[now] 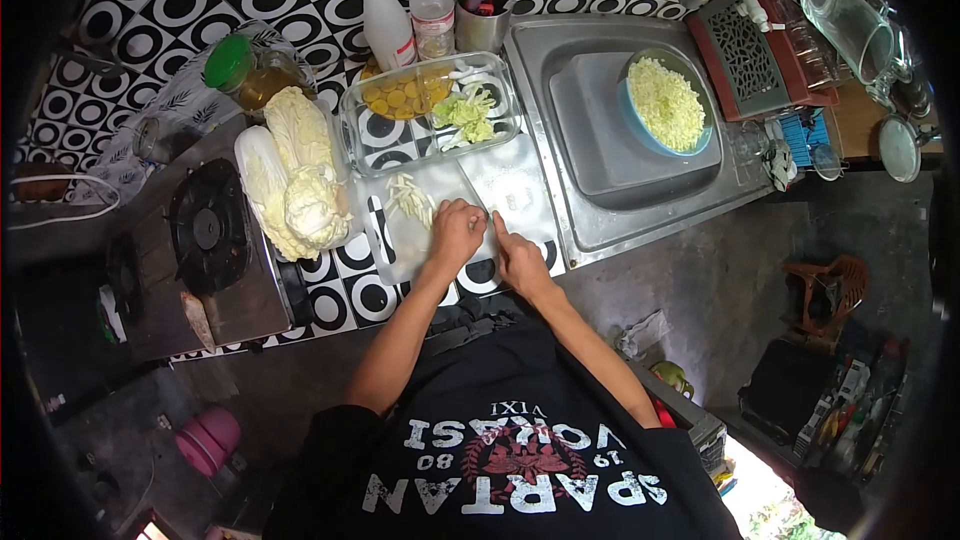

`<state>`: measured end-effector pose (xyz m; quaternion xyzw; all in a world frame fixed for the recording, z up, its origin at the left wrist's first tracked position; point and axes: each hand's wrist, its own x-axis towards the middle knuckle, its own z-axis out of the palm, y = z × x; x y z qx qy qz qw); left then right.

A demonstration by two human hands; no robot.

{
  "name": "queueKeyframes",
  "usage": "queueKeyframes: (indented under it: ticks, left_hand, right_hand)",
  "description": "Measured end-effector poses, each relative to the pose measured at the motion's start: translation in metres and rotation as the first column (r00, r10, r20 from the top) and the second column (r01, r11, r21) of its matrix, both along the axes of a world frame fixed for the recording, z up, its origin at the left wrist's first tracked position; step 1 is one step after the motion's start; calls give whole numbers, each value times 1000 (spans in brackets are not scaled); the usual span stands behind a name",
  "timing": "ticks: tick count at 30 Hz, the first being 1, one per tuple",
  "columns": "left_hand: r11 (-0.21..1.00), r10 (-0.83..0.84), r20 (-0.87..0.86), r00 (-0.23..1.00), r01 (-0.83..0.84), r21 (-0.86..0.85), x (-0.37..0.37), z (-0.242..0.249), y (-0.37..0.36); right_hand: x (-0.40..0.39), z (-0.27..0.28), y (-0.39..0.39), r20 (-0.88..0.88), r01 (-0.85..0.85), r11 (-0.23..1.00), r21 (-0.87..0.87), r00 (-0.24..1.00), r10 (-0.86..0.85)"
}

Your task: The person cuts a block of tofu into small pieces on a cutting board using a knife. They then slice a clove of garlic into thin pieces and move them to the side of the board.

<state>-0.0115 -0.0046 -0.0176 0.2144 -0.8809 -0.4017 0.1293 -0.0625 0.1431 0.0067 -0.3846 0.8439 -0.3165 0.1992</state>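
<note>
On the clear cutting board (400,258), my left hand (458,232) is closed with its fingertips pressed down together; what lies under them is hidden. Close by on the right, my right hand (522,262) grips a knife (474,185), its blade pointing away from me beside the left fingers. Pale cut strips (408,200) of what looks like cabbage lie left of my left hand. Just beyond the board stands a glass dish (352,130), with sliced orange rounds (405,98), leafy green pieces (466,116) and a few white pieces in separate compartments.
Whole napa cabbages (300,180) lie at the left, beside the stove (210,225). In the metal sink (590,180) at the right sits a blue bowl (632,118) of chopped cabbage. Bottles (432,20), a utensil holder (484,32) and a green-lidded jar (230,62) line the back.
</note>
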Motion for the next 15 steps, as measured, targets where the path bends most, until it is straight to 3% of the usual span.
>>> queueKeyframes:
  ticks: [4,6,10,15]
  left_hand:
    - [1000,-12,3,1000,12,6,7,12,-1]
    - [1000,19,-8,1000,-19,16,15,28,-1]
    - [985,160,-21,987,-161,-61,35,38,-12]
    - [950,260,79,962,-241,-197,51,35,-21]
  right_hand:
    - [-6,6,5,38,-26,1000,-13,999,27]
    - [-8,9,14,59,-3,992,-129,998,11]
    - [-3,12,24,83,47,979,-197,996,-32]
    - [6,11,38,117,-44,994,-102,992,56]
